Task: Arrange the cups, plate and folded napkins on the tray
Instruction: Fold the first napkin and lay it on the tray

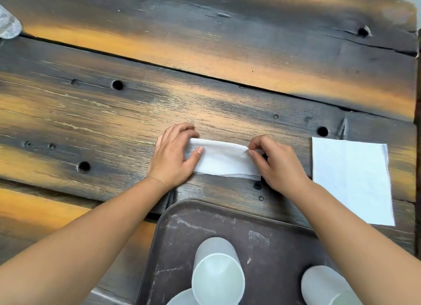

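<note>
On the dark plank worktop (205, 81), both hands, left (173, 158) and right (275, 165), pinch opposite ends of a white paper napkin (224, 162), holding its fold flat, likely for creasing.

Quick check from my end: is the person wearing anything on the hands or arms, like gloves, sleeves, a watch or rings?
Nothing that shows. The left hand and right hand are bare, with short, unpainted nails. Both forearms are uncovered down to the picture's edge: no sleeves, watch, bracelet or rings in view.

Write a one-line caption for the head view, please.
Both hands, left and right, fold a white napkin on the wooden table, beyond a tray holding cups.
</note>
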A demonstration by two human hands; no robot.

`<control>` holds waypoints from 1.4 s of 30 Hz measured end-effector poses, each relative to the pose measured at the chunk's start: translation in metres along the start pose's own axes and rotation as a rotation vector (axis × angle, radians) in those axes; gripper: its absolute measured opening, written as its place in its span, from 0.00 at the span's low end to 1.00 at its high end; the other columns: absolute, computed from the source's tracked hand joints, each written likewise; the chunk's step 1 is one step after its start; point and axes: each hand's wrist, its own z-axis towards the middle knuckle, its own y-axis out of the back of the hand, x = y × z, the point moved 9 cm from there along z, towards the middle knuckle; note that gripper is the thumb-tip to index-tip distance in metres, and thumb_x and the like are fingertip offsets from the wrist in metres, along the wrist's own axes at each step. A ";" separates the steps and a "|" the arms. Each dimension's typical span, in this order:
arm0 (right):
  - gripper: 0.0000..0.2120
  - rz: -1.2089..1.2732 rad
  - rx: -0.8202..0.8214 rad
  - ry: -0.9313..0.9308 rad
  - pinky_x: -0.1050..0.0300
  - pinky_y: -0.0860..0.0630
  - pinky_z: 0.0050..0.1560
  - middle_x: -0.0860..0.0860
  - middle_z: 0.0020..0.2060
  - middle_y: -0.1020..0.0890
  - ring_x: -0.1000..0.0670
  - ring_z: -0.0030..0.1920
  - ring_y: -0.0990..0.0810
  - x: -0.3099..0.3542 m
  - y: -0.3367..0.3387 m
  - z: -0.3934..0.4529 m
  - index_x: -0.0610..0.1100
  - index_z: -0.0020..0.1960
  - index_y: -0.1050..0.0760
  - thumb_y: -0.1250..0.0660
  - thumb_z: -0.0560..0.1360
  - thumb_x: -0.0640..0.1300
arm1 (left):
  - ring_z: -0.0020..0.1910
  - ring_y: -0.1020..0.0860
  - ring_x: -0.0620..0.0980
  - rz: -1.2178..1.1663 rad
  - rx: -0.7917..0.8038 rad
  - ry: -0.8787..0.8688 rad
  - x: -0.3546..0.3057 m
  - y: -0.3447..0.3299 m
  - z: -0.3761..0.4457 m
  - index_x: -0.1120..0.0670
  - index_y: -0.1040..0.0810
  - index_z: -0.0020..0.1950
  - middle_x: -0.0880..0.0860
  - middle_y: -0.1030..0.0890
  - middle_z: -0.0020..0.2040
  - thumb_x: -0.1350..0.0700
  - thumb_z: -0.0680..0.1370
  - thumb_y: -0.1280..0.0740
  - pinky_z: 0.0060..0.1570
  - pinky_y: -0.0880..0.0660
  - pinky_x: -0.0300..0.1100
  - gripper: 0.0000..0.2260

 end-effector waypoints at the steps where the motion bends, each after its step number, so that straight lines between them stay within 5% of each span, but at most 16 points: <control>1: 0.08 0.015 0.000 0.008 0.63 0.36 0.40 0.58 0.41 0.23 0.58 0.39 0.28 0.001 0.000 -0.002 0.53 0.49 0.30 0.33 0.76 0.42 | 0.64 0.29 0.51 -0.027 -0.017 0.003 0.001 0.002 0.000 0.54 0.23 0.56 0.50 0.24 0.61 0.43 0.76 0.40 0.62 0.39 0.43 0.18; 7: 0.18 0.071 0.059 -0.239 0.69 0.36 0.47 0.58 0.45 0.21 0.58 0.45 0.25 -0.019 -0.010 -0.004 0.50 0.61 0.24 0.29 0.73 0.40 | 0.58 0.27 0.50 -0.108 -0.062 0.000 0.006 0.006 0.000 0.53 0.24 0.43 0.48 0.19 0.49 0.47 0.76 0.36 0.56 0.41 0.35 0.10; 11: 0.06 0.053 0.130 -0.276 0.63 0.36 0.41 0.59 0.39 0.21 0.55 0.42 0.25 -0.014 -0.010 0.004 0.51 0.47 0.20 0.30 0.73 0.41 | 0.63 0.30 0.50 -0.161 0.030 -0.005 0.006 0.002 0.001 0.52 0.21 0.43 0.45 0.19 0.50 0.53 0.73 0.27 0.60 0.46 0.29 0.05; 15: 0.09 0.263 0.194 -0.370 0.61 0.32 0.39 0.58 0.36 0.21 0.58 0.38 0.25 -0.008 -0.006 0.000 0.52 0.38 0.24 0.29 0.74 0.41 | 0.62 0.29 0.50 -0.377 0.162 0.097 0.004 0.005 0.002 0.49 0.22 0.42 0.46 0.19 0.49 0.60 0.73 0.26 0.64 0.38 0.39 0.08; 17: 0.09 0.336 0.191 -0.391 0.60 0.32 0.38 0.57 0.35 0.22 0.58 0.36 0.26 -0.002 0.004 -0.005 0.51 0.37 0.24 0.28 0.74 0.41 | 0.50 0.24 0.43 -0.555 0.222 0.193 -0.003 0.009 -0.001 0.49 0.23 0.41 0.48 0.19 0.44 0.64 0.74 0.28 0.54 0.29 0.38 0.10; 20: 0.09 0.437 0.136 -0.407 0.60 0.33 0.33 0.55 0.33 0.22 0.54 0.32 0.28 0.008 0.029 -0.017 0.51 0.37 0.23 0.28 0.73 0.41 | 0.33 0.26 0.37 -0.606 0.247 0.245 -0.023 0.022 -0.011 0.51 0.23 0.40 0.47 0.22 0.37 0.66 0.74 0.29 0.37 0.30 0.31 0.11; 25: 0.11 0.545 0.022 -0.393 0.68 0.32 0.31 0.59 0.30 0.21 0.61 0.29 0.27 0.033 0.080 -0.051 0.50 0.37 0.24 0.27 0.73 0.38 | 0.34 0.25 0.41 -0.766 0.264 0.287 -0.072 0.048 -0.037 0.54 0.24 0.43 0.50 0.22 0.39 0.69 0.75 0.31 0.36 0.29 0.33 0.09; 33: 0.11 0.694 -0.073 -0.378 0.63 0.29 0.32 0.57 0.30 0.21 0.55 0.32 0.25 0.074 0.128 -0.132 0.50 0.38 0.22 0.28 0.73 0.36 | 0.36 0.24 0.44 -0.945 0.241 0.318 -0.146 0.094 -0.095 0.54 0.23 0.43 0.46 0.19 0.36 0.65 0.78 0.34 0.40 0.26 0.36 0.08; 38: 0.14 0.858 -0.083 -0.374 0.62 0.25 0.33 0.52 0.33 0.19 0.52 0.33 0.22 0.094 0.135 -0.192 0.52 0.39 0.20 0.30 0.73 0.33 | 0.30 0.25 0.42 -0.951 0.233 0.299 -0.179 0.101 -0.143 0.53 0.25 0.41 0.45 0.21 0.32 0.65 0.79 0.36 0.29 0.28 0.36 0.09; 42: 0.13 1.013 -0.176 -0.453 0.53 0.23 0.41 0.42 0.39 0.22 0.45 0.38 0.20 0.092 0.134 -0.243 0.47 0.50 0.22 0.32 0.74 0.30 | 0.34 0.25 0.45 -0.983 0.225 0.303 -0.193 0.093 -0.183 0.54 0.24 0.42 0.49 0.21 0.36 0.65 0.79 0.37 0.34 0.28 0.39 0.09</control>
